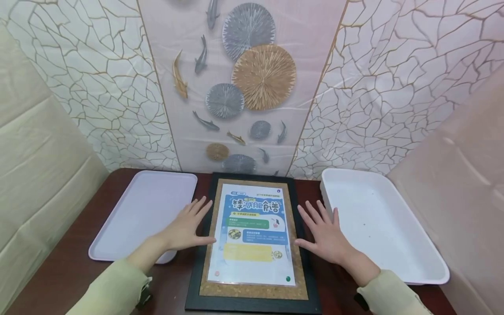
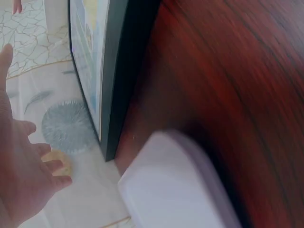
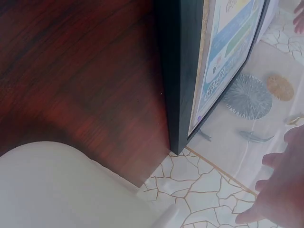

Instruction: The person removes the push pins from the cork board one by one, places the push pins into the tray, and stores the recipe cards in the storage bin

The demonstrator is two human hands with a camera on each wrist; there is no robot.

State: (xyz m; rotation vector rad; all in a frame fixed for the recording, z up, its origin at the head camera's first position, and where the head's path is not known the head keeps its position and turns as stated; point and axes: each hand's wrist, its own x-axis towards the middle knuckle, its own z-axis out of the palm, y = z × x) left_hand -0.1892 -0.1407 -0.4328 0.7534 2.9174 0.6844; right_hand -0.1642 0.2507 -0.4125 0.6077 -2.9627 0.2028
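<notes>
Left hand: your left hand has its fingers spread and grasps nothing, above the gap between the flat tray and the board; whether the thumb touches the board, you cannot tell from here.
Right hand: your right hand is likewise released, fingers fanned, between the board and the deep tray.
Board: the board lies on the table, midway between the trays, its far edge near the patterned wall sheet.
Poster risk: the poster could lift or crease if a sleeve or fingertip drags across it; you can make out a pink pin, a green pin and a purple pin, but none clearly at the far left corner.
Tray risk: your left forearm crosses the near right corner of the flat tray, so leaning down could tip or slide it; swinging your right arm outward could knock the deep tray.
Board make: black squared frame, speckled tan cork, glossy printed sheet.
Tray make: both are smooth, pale, apparently plastic, with rounded corners; the left is shallow, the right high-walled.
Table make: dark reddish, streaked wood grain.
</notes>
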